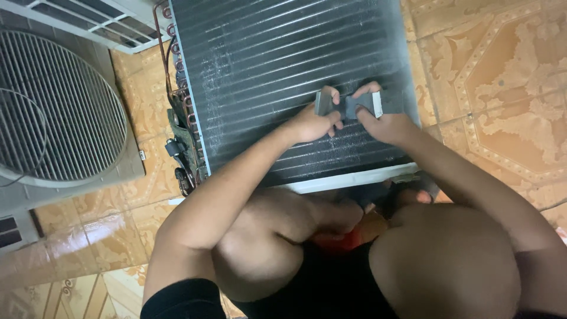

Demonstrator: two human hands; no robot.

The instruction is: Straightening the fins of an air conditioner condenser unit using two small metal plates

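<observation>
A dark finned coil panel [277,53] lies flat on the tiled floor in front of my knees. Copper tube bends [180,88] run along its left edge. Both hands are over the panel's near right part. My left hand [313,123] grips the left end of a small grey comb-like tool [348,105]. My right hand [384,121] holds the same tool's right end, thumb on top. The tool rests against the fins.
A grey outdoor unit casing with a round fan grille [56,106] lies at the left. A white vented cover [100,18] sits at the top left. Patterned orange floor tiles [502,77] lie to the right. My bare knees fill the bottom.
</observation>
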